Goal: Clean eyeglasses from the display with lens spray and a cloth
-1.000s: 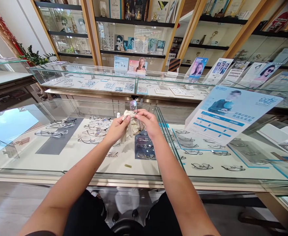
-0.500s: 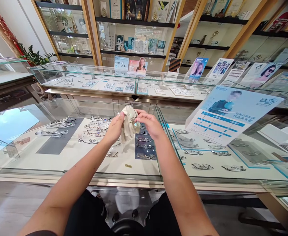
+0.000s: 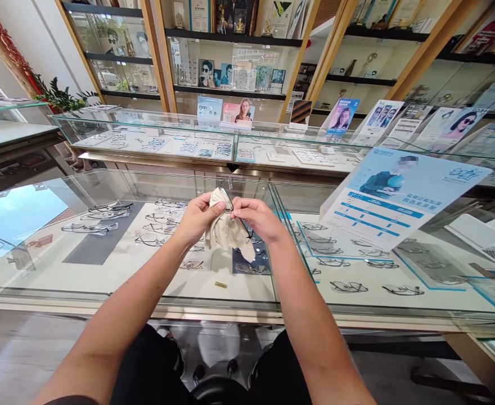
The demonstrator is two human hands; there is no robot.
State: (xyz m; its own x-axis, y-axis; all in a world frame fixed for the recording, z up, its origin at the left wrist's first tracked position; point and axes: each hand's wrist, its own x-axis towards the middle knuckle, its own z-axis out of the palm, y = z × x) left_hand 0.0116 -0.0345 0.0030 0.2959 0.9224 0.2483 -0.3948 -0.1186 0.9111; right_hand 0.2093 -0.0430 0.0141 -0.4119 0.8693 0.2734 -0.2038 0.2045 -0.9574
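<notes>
The eyeglasses (image 3: 246, 228), pinched by the right hand's (image 3: 257, 217) fingers, could be bent if the cloth (image 3: 221, 234), pinched by the left hand's (image 3: 196, 217), is over-pressed.

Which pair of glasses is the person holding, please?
The dark pair, partly covered by the cloth, between left hand and right hand; neither hand touches the other glasses.

Head-worn camera (just one) looks forward and down.

Left hand (image 3: 200, 218) pinches cream cloth (image 3: 224, 232) against dark-framed glasses (image 3: 229, 198); right hand (image 3: 257, 217) grips the frame. Both above glass counter (image 3: 146, 297); spectacle rows inside. Tilted blue-and-white sign (image 3: 403, 197) at picture right.
</notes>
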